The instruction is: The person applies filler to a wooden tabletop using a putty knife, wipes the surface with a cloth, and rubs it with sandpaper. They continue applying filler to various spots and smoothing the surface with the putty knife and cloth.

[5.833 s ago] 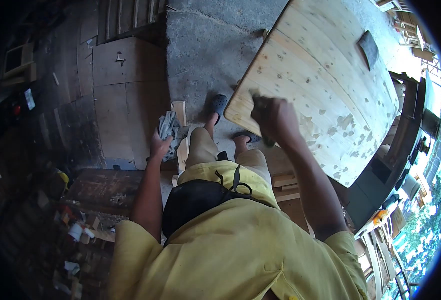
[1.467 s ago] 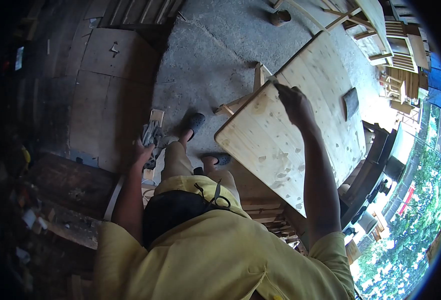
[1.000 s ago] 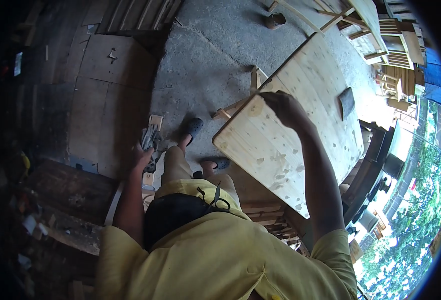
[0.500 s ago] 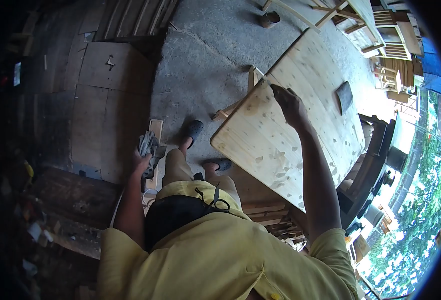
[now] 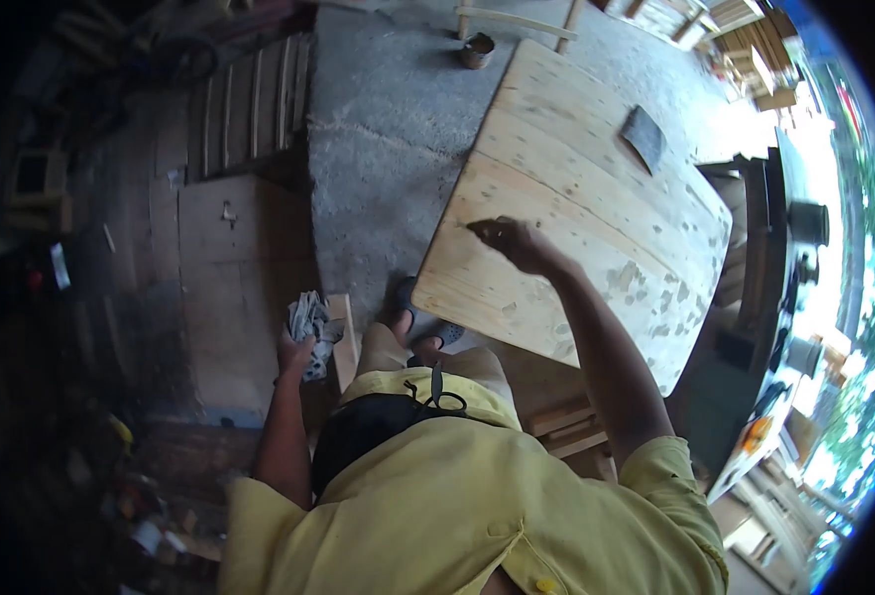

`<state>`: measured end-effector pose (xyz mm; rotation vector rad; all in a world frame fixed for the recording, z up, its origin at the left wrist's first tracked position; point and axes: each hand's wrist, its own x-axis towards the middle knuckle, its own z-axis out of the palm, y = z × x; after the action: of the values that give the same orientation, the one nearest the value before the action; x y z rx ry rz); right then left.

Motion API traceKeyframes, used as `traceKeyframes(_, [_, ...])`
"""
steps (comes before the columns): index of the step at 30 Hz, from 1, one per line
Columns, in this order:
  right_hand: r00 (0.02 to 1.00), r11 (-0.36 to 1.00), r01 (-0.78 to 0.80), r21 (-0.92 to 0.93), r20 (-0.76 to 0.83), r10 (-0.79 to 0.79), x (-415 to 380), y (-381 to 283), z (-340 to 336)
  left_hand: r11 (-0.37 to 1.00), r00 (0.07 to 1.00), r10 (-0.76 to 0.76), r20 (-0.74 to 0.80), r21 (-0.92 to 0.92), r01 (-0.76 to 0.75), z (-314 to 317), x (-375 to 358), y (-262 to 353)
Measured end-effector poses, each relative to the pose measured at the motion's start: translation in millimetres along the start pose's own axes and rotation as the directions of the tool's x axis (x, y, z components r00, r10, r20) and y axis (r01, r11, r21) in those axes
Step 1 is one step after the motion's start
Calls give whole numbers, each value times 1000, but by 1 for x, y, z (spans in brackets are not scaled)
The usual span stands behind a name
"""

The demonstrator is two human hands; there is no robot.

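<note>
Near the left edge of the wooden surface (image 5: pixel 556 169), a small tool (image 5: pixel 479 229) is held in the right hand (image 5: pixel 523 246).
The right grip is closed around the tool, whose shape is blurred; whether wood is touched cannot be told. It is probably light and stiff, best taken behind the tip. A rag (image 5: pixel 308 317), likely soft and light, is bunched in the left hand's (image 5: pixel 296 351) closed grip and could be pinched anywhere. Farther out, a dark sheet (image 5: pixel 643 139) is seen.

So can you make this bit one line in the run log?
left hand: holding crumpled cloth | right hand: over wooden tabletop, anything held is unclear | dark flat sheet: lying on tabletop
</note>
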<state>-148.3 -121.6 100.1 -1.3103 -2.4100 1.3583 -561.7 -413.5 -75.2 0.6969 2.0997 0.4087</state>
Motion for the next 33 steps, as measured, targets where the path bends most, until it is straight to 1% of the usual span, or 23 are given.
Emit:
traceKeyframes(1, [996, 992, -89, 89, -8, 90, -16, -11, 3, 993, 993, 104, -58, -46, -107, -5, 7, 3])
traceKeyframes(2, [985, 969, -171, 180, -1, 174, -33, -18, 7, 990, 989, 137, -60, -18, -138, -14, 13, 24])
traceKeyframes(3, [984, 965, -165, 205, -30, 175, -51, -17, 13, 978, 978, 190, -92, -70, -196, -21, 19, 43])
traceKeyframes(5, [938, 842, -288, 456, -41, 343, -88, -6, 28, 958, 961, 255, -104, -109, -266, -42, 16, 108])
traceKeyframes(6, [938, 834, -262, 485, -74, 338, -108, 0, 35, 923, 923, 356, -145, -102, -372, -48, 19, 142])
traceKeyframes(8, [867, 676, -240, 697, -158, 472, -139, 14, 54, 847, 850, 508, -142, -101, -523, -54, 33, 216])
traceKeyframes(9, [858, 656, -223, 721, -174, 483, -149, 18, 58, 809, 818, 564, -113, -119, -575, -53, 38, 260])
traceKeyframes(11, [718, 545, -251, 800, -224, 660, -168, 15, 66, 765, 782, 622, -45, -180, -619, -37, 54, 341])
traceKeyframes(12, [706, 526, -249, 813, -220, 674, -173, 14, 71, 759, 766, 643, 4, -138, -637, -26, 47, 390])
traceKeyframes(13, [661, 496, -190, 847, -264, 703, -174, 15, 74, 555, 558, 830, 26, -144, -819, -9, 62, 428])
traceKeyframes(14, [611, 470, -125, 874, -306, 730, -170, 15, 75, 556, 554, 831, 51, -130, -821, 10, 61, 471])
traceKeyframes(16, [553, 454, -95, 886, -332, 764, -155, 11, 73, 315, 314, 949, 37, -44, -948, 57, 85, 545])
traceKeyframes(18, [451, 502, -62, 863, -424, 785, -131, 5, 69, 146, 152, 985, 82, 77, -986, 108, 107, 609])
traceKeyframes(20, [366, 462, -69, 884, -408, 836, -100, -6, 60, -60, -49, 990, 135, 73, -996, 158, 120, 657])
traceKeyframes(21, [330, 449, -87, 889, -400, 855, -83, -13, 56, -64, -57, 981, 186, 30, -998, 190, 134, 668])
traceKeyframes(23, [271, 388, -94, 917, -352, 896, -52, -27, 57, -364, -308, 925, 223, 282, -888, 238, 150, 677])
traceKeyframes(24, [241, 369, -101, 924, -338, 910, -35, -33, 53, -368, -312, 920, 236, 249, -896, 250, 150, 676])
traceKeyframes(26, [217, 391, -107, 914, -362, 906, -5, -51, 42, -420, -270, 796, 543, 173, -891, 248, 135, 668])
traceKeyframes(27, [186, 398, -153, 904, -369, 911, 10, -57, 36, -577, -471, 788, 395, 211, -789, 259, 150, 657])
traceKeyframes(28, [177, 377, -159, 912, -350, 920, 23, -60, 33, -575, -467, 784, 409, 194, -795, 269, 165, 651])
traceKeyframes(30, [158, 621, -382, 684, -614, 773, 46, -60, 26, -555, -442, 799, 409, 215, -804, 281, 175, 645])
traceKeyframes(31, [150, 571, -477, 668, -578, 802, 58, -65, 13, -555, -441, 794, 417, 203, -807, 276, 170, 649])
traceKeyframes(33, [138, 551, -551, 627, -582, 801, 76, -58, 3, -538, -394, 776, 492, 190, -821, 266, 159, 656])
